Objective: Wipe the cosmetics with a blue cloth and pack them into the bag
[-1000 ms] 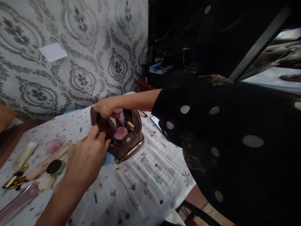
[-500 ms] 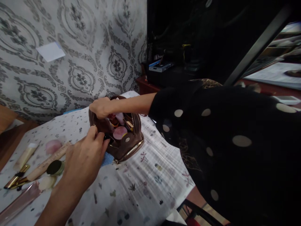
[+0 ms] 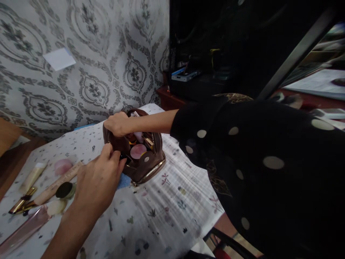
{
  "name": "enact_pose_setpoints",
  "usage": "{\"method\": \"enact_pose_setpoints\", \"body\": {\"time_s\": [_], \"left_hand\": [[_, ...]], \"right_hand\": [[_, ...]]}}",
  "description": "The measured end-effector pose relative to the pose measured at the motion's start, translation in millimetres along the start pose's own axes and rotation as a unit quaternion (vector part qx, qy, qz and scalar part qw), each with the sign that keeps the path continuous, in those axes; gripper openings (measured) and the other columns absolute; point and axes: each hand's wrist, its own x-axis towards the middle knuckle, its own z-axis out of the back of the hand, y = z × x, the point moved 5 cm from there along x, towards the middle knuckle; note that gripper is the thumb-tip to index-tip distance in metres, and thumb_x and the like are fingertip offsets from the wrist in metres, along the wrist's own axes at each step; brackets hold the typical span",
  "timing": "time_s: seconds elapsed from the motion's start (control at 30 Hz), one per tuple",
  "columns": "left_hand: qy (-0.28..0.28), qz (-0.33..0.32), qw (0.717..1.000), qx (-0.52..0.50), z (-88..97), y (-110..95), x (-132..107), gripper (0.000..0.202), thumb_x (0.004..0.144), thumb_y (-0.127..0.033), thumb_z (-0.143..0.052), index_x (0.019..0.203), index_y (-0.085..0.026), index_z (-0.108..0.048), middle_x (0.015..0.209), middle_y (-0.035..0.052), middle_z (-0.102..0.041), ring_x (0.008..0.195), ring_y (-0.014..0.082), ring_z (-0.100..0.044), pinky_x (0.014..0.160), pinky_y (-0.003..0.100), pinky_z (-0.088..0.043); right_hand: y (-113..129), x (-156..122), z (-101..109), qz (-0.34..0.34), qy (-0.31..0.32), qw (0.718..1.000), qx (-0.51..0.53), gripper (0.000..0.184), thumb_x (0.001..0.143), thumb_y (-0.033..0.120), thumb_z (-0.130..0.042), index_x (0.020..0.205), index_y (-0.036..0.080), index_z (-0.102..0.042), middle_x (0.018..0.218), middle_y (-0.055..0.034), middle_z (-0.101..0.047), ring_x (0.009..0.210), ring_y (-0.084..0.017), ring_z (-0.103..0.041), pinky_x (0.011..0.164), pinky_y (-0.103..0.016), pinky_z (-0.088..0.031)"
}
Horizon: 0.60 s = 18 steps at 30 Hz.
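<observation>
A brown zippered bag [image 3: 141, 171] stands unzipped on the table, its mouth facing up. Inside it lie a round pink item [image 3: 138, 151] and other small things that I cannot name. My left hand [image 3: 97, 176] is closed on the bag's near left edge, thumb and fingers pinched around it. Reaching across the bag, my right hand [image 3: 118, 124] grips the upper left rim, its fingertips hidden behind the brown side. A bit of blue material [image 3: 124, 181] shows beneath the bag.
Cosmetics lie left of my left arm: a cream tube [image 3: 33, 176], a pink sponge [image 3: 63, 166], a dark-lidded jar [image 3: 65, 190], a gold tube [image 3: 23, 200] and a long pink bottle [image 3: 23, 232]. Patterned cloth [image 3: 161, 216] covers the table. A wallpapered wall [image 3: 102, 54] rises behind.
Both hands keep their hold on the bag. The whole view has shifted slightly, and my right forearm sits a little lower over the bag's mouth.
</observation>
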Motion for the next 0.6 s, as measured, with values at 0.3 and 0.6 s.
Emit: {"method": "enact_pose_setpoints", "body": {"time_s": [0.3,0.6], "left_hand": [[-0.004,-0.001,1.000,-0.007,-0.7,2.3,-0.7,0.039,0.103,-0.036,-0.030,0.110,-0.022,-0.065,0.110,0.0074,-0.059,0.075,0.0245,-0.069,0.053,0.035,-0.043],[-0.013,0.002,1.000,-0.014,-0.6,3.2,-1.2,0.038,0.102,-0.036,-0.032,0.111,-0.023,-0.067,0.115,0.0082,-0.060,0.074,0.0242,-0.069,0.053,0.034,-0.042]], "right_hand": [[-7.5,-24.5,18.1,-0.046,-0.057,0.997,0.029,0.032,0.082,0.017,-0.063,0.113,0.013,-0.068,0.121,-0.0148,-0.070,0.111,-0.029,-0.066,0.088,-0.034,-0.054],[-1.7,-72.7,-3.0,-0.007,0.065,0.992,0.112,0.023,0.081,0.006,-0.059,0.099,0.002,-0.072,0.100,-0.0178,-0.074,0.092,-0.026,-0.069,0.064,-0.025,-0.047]]}}
